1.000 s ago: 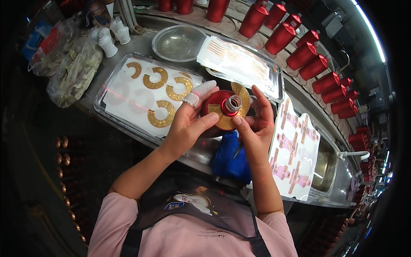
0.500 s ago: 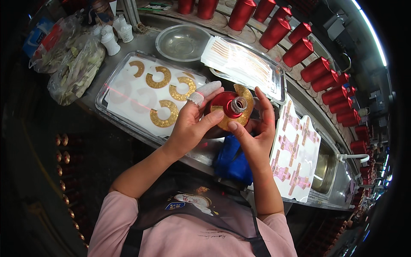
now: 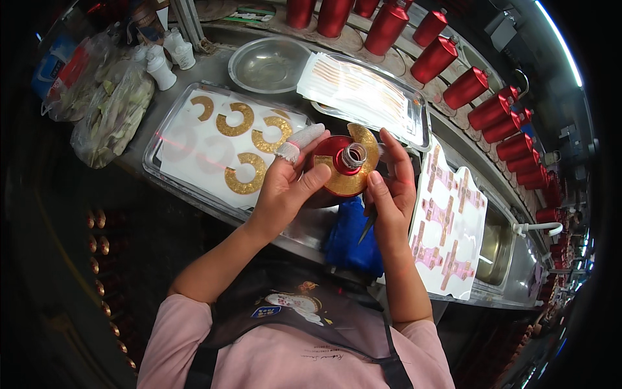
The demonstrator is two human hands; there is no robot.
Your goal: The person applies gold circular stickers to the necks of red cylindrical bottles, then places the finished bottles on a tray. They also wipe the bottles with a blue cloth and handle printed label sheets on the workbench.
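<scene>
Between my hands a red bottle is held with its clear threaded glass neck facing up. A gold C-shaped decal curves around the neck on its shoulder, and one end sticks up at the far side. My left hand grips the bottle's left side, thumb on the decal, a white cover on one finger. My right hand is curled at the right side, with its thumb at the decal's edge. Out of its palm points a thin dark tool, its kind unclear. The bottle's underside is hidden.
To the left lies a tray with more gold decals on white sheet. Behind are a metal bowl and a tray of striped sheets. Pink patterned sheets lie right, beside a sink. Red bottles line the back.
My right thumb has slid right, from the front of the decal to its edge. The thin tool now shows below my right hand. The back row of red bottles has shifted in view.
</scene>
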